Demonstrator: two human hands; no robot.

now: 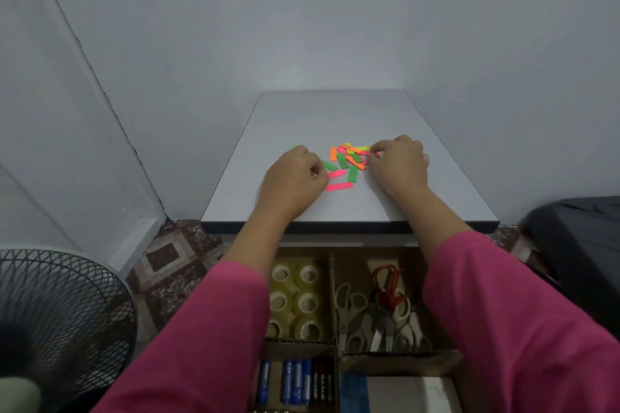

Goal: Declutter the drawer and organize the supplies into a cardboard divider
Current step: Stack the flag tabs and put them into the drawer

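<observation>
A black wire-grilled fan (pixel 57 315) stood low to the left of the grey tabletop (pixel 335 117), a patterned brown carpet (pixel 171 265) lay beneath it, a pale wall (pixel 302 17) rose behind it, and a dark cloth-covered object (pixel 580 245) sat to its right.

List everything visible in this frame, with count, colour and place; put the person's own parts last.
Paper strips: about fifteen, green, pink, orange and yellow, scattered on the table between the hands.
Table: one, grey, against the wall.
Divider: one, brown cardboard, in the open drawer below the table.
Tape rolls: six, clear, upper left compartment.
Scissors: several, white-handled and one red, upper right compartment.
Batteries: several, mostly blue, lower left compartment.
Fan: one, black, lower left.
Left hand: curled on the strips' left edge.
Right hand: curled on the strips' right edge.
Sleeves: two, pink.
</observation>
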